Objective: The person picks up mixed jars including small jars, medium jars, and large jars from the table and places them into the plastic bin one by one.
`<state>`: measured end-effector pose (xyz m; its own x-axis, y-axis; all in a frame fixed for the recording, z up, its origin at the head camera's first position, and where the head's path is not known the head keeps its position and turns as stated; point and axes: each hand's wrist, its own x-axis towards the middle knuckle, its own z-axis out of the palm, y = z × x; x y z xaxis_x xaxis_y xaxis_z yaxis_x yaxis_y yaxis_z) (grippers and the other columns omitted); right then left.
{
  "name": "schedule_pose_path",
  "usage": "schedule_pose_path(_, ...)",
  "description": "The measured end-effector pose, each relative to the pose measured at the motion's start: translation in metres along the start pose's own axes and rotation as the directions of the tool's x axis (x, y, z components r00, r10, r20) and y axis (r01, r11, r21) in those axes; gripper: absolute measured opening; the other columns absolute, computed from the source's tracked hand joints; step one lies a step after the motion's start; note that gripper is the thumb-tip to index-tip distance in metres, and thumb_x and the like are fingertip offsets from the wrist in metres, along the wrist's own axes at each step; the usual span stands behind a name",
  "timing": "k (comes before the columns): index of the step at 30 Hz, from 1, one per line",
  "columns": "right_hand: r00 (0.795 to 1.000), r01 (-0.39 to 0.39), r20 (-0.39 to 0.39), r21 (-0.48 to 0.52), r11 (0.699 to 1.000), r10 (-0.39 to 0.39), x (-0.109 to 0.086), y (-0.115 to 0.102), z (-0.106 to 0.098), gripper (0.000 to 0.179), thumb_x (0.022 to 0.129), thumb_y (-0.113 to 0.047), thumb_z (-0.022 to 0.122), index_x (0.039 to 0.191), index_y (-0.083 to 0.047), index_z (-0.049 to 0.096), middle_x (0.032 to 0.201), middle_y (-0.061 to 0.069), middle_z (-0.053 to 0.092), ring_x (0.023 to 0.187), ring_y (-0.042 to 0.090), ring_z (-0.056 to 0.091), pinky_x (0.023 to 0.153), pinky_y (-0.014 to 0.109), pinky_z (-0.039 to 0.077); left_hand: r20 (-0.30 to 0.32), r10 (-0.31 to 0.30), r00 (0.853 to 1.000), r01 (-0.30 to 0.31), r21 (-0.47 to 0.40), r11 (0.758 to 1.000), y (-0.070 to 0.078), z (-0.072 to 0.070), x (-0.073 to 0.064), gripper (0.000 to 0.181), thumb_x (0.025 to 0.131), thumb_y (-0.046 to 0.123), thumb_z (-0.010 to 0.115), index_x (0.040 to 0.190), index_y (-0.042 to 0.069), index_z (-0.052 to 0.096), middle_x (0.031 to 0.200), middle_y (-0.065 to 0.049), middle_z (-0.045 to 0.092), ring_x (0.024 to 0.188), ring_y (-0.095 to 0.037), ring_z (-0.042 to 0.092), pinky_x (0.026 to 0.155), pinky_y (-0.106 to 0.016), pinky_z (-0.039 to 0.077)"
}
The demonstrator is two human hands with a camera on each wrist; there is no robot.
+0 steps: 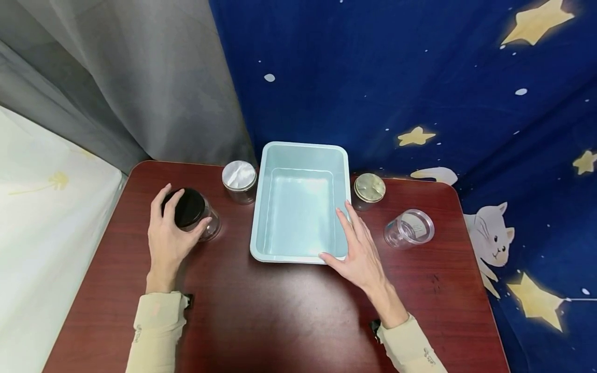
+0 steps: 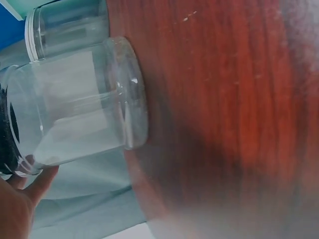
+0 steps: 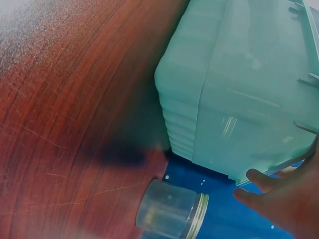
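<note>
At the table's left, a clear jar with a black lid (image 1: 190,208) stands upright. My left hand (image 1: 169,239) grips it near the top, fingers on the lid's far side and thumb on the near right side. The left wrist view shows the jar's clear body (image 2: 75,107) with its base on the table and fingertips at its neck. A pale blue plastic basin (image 1: 288,257) sits in the middle. Over its near right corner lies my right hand (image 1: 361,259), thumb and fingers extended at the rim. From the right wrist, the basin's side wall (image 3: 254,84) appears close to those fingers.
A silver-lidded jar (image 1: 240,178) stands left of the basin. Right of it are a gold-lidded jar (image 1: 370,189) and a clear lidless jar (image 1: 408,228). Grey (image 1: 154,77) and blue star-patterned curtains (image 1: 373,77) hang behind the red-brown table (image 1: 280,321).
</note>
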<state>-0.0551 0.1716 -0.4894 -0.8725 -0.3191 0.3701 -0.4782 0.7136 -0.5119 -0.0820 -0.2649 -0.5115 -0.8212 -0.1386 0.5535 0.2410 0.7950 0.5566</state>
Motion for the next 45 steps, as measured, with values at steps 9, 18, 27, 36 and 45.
schedule_pose_path(9,1.000,-0.003,0.004,0.014,1.000,0.003,0.000,0.000,0.000,0.098,0.082,-0.067,0.065,0.154,-0.008,0.036,0.163,0.012,0.022,0.145,0.028,0.030,0.111,0.056,0.028,-0.058,-0.018,0.998,0.013,-0.086,0.996,-0.007,0.005,-0.007,0.095,0.057,0.026,0.097,0.141,0.013,0.055,0.152,-0.003,0.041,0.137,-0.028,0.041,0.109,-0.041,0.036)
schedule_pose_path(18,1.000,-0.006,0.002,0.030,1.000,0.005,0.000,0.000,0.001,0.097,0.080,-0.060,0.070,0.155,-0.010,0.034,0.163,0.010,0.021,0.146,0.028,0.029,0.110,0.057,0.029,-0.079,-0.155,0.985,0.139,-0.179,0.974,-0.008,0.008,-0.013,0.119,0.053,0.022,0.099,0.154,0.025,0.036,0.150,0.004,0.044,0.135,-0.020,0.041,0.112,-0.035,0.031)
schedule_pose_path(27,1.000,-0.016,0.006,0.040,0.999,0.016,0.000,0.000,0.001,0.097,0.078,-0.056,0.073,0.153,-0.007,0.036,0.164,0.008,0.020,0.146,0.027,0.028,0.111,0.056,0.029,-0.039,-0.296,0.954,0.279,-0.236,0.931,-0.009,0.009,-0.019,0.126,0.053,0.020,0.099,0.155,0.036,0.026,0.151,0.004,0.044,0.134,-0.015,0.043,0.109,-0.035,0.033)
schedule_pose_path(36,1.000,-0.018,0.004,0.052,0.999,0.018,-0.002,-0.001,0.000,0.097,0.081,-0.063,0.069,0.155,-0.011,0.034,0.164,0.010,0.021,0.146,0.027,0.028,0.111,0.056,0.028,-0.009,-0.300,0.954,0.293,-0.185,0.938,-0.002,0.008,-0.014,0.116,0.057,0.025,0.098,0.152,0.039,0.032,0.145,0.003,0.049,0.127,-0.026,0.050,0.103,-0.051,0.037)
schedule_pose_path(45,1.000,-0.018,0.002,0.056,0.998,0.018,-0.001,0.000,0.001,0.097,0.080,-0.059,0.071,0.157,-0.016,0.030,0.164,0.008,0.020,0.147,0.026,0.027,0.110,0.056,0.029,-0.006,-0.249,0.968,0.244,-0.179,0.953,0.001,0.008,-0.009,0.113,0.056,0.026,0.097,0.150,0.037,0.036,0.145,0.003,0.048,0.128,-0.023,0.047,0.105,-0.046,0.036)
